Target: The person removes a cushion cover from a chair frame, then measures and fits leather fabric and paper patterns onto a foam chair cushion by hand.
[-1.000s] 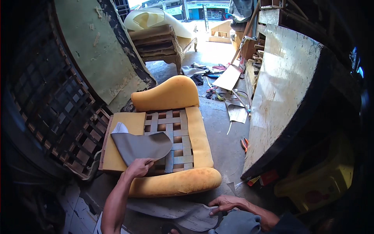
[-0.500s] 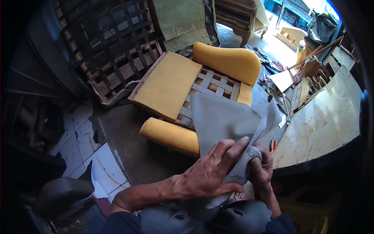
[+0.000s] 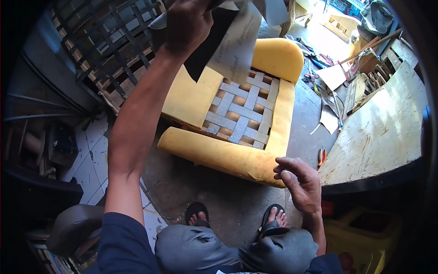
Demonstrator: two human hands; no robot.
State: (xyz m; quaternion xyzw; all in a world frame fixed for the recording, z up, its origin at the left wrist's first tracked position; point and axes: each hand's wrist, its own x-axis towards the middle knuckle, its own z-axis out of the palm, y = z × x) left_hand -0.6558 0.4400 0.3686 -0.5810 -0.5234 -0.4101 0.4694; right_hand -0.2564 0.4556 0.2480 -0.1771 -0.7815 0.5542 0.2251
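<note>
My left hand point(image 3: 189, 23) is raised at the top of the picture, its fingers closed on a sheet of upholstery material point(image 3: 235, 43). One face of the sheet looks dark and the other is whitish with print; part of it is blurred and cut off by the upper edge. Beneath it stands a sofa frame point(image 3: 223, 166) padded in yellow foam, with grey woven webbing point(image 3: 239, 109) across its seat opening. My right hand point(image 3: 301, 185) is beside the near corner of the frame, fingers loosely bent and thumb apart, with nothing in it.
A frame with black straps point(image 3: 107, 34) leans at the back left. Orange-handled pliers point(image 3: 322, 157) and a pale worn board point(image 3: 378, 132) are on the right. Tools and scraps point(image 3: 319, 68) litter the floor beyond. A grey padded piece point(image 3: 75, 230) is at lower left.
My left hand has swung up and forward with the sheet, uncovering the sofa's webbing and near arm. My right hand has let go of the sheet and its fingers have loosened.
</note>
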